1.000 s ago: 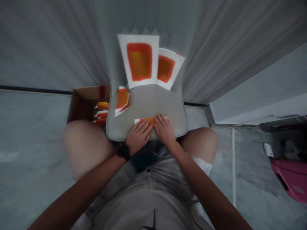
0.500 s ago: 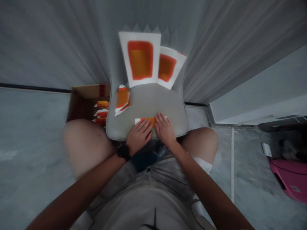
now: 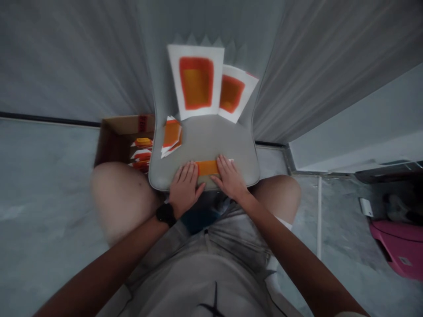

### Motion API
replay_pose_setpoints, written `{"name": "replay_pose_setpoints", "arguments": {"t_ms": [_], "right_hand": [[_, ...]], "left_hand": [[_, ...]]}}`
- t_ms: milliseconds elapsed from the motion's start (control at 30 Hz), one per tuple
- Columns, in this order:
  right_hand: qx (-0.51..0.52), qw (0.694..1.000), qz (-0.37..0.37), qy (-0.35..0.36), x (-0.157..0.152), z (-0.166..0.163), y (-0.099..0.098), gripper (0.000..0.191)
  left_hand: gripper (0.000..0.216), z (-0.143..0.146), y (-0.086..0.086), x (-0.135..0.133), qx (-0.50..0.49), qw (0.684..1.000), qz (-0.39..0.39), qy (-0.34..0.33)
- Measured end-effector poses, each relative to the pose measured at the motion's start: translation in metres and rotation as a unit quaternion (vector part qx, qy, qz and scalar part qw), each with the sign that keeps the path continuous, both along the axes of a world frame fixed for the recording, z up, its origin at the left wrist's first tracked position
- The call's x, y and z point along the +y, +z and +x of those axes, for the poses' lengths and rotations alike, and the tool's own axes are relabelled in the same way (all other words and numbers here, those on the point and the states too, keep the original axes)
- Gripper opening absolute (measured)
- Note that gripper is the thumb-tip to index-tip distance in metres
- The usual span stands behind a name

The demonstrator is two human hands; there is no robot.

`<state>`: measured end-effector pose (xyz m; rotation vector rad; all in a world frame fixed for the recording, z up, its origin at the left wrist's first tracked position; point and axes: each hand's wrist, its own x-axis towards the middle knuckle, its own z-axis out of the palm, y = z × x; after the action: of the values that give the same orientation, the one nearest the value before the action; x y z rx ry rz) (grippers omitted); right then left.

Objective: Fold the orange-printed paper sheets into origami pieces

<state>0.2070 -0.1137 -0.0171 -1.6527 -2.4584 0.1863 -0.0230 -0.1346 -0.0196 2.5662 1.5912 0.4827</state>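
Observation:
A narrow folded strip of orange paper (image 3: 207, 167) with white ends lies across the front of the grey chair seat (image 3: 211, 138). My left hand (image 3: 185, 185) rests flat on the strip's left end, fingers stretched out, a black watch on its wrist. Over the right end lies my right hand (image 3: 230, 179), also with fingers extended and flat. Both ends of the strip are partly hidden beneath the hands. On the seat's left side sit a few folded orange and white paper pieces (image 3: 172, 134), overlapping one another.
Two white sheets with orange-red prints, a larger one (image 3: 196, 83) and a smaller one (image 3: 233, 92), lean against the chair back. Left of the chair stands a cardboard box (image 3: 114, 127) holding several orange and white pieces. A pink object (image 3: 396, 246) lies on the floor at right.
My left hand has slid left along the strip, and the hands are farther apart. More of the orange middle shows between them. My right hand has shifted slightly right.

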Motion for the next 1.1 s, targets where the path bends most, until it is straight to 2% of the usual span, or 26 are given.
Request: {"name": "replay_pose_setpoints", "arguments": {"t_ms": [167, 233, 300, 400, 467, 600, 700, 867, 1000, 1100], "right_hand": [[0.012, 0.999, 0.031, -0.042, -0.007, -0.005, 0.011, 0.086], [0.024, 0.997, 0.051, -0.046, -0.014, -0.025, 0.017, 0.086], [0.036, 0.998, 0.052, -0.017, -0.021, -0.051, 0.019, 0.084], [0.042, 0.998, 0.033, 0.020, -0.027, -0.076, 0.011, 0.077], [0.041, 0.999, 0.018, 0.011, -0.029, -0.067, 0.003, 0.076], [0.027, 0.997, 0.013, -0.064, -0.036, -0.006, -0.003, 0.076], [0.014, 0.997, 0.016, -0.076, -0.042, 0.024, -0.003, 0.078], [0.025, 0.995, 0.032, -0.094, -0.044, 0.018, -0.005, 0.079], [0.031, 0.993, 0.038, -0.108, -0.042, 0.012, -0.007, 0.079], [0.033, 0.993, 0.034, -0.106, -0.042, 0.015, -0.008, 0.076]], "left_hand": [[0.074, 0.002, -0.001, 0.000, -0.013, 1.000, 0.013, -0.002], [0.074, 0.001, -0.005, 0.000, -0.021, 1.000, 0.019, -0.004], [0.072, 0.000, -0.008, 0.000, -0.030, 0.999, 0.023, -0.011], [0.069, -0.003, -0.011, 0.001, -0.034, 0.999, 0.024, -0.022], [0.071, -0.003, -0.010, 0.001, -0.031, 0.999, 0.021, -0.021], [0.077, 0.001, -0.003, 0.000, -0.026, 1.000, 0.016, -0.006], [0.076, 0.002, -0.001, 0.000, -0.023, 1.000, 0.020, -0.004], [0.078, -0.001, -0.003, 0.002, -0.027, 0.999, 0.043, -0.010], [0.084, 0.004, -0.001, -0.004, -0.050, 0.994, 0.093, 0.001], [0.079, 0.028, 0.005, -0.012, -0.062, 0.991, 0.087, -0.082]]}}
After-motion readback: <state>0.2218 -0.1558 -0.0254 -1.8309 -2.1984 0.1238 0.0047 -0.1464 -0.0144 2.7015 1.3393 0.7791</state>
